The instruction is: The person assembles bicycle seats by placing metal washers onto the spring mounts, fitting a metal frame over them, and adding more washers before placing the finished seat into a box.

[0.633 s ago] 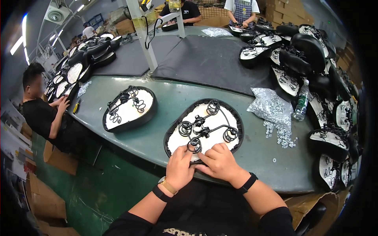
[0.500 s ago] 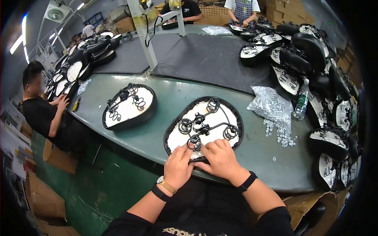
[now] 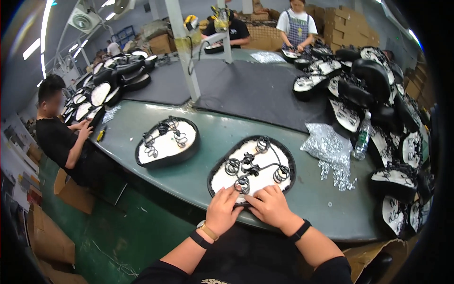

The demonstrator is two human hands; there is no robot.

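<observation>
A black bicycle saddle (image 3: 294,166) lies upside down before me, its white underside showing. Black wire springs and a clamp (image 3: 249,163) are mounted on it. At the saddle's near end, my left hand (image 3: 222,207) has its fingers curled over the rim beside the nearest coil (image 3: 242,184). From the other side my right hand (image 3: 271,206) grips the same end, fingers bent inward and thumb at the rim. Whether a small part sits between the fingertips is hidden. A second upturned saddle (image 3: 163,143) rests to the left, untouched.
At right are a clear bag of small metal nuts (image 3: 326,142), spilled nuts (image 3: 343,180), a plastic bottle (image 3: 362,137) and piled saddles (image 3: 395,182). A metal post (image 3: 182,57) rises from the table. Co-workers stand at left (image 3: 56,128) and the far side (image 3: 297,28).
My view has tilted up, so the whole scene sits lower in the picture. My right fingers have drawn back slightly from the near coil toward the rim. The saddle stays in place.
</observation>
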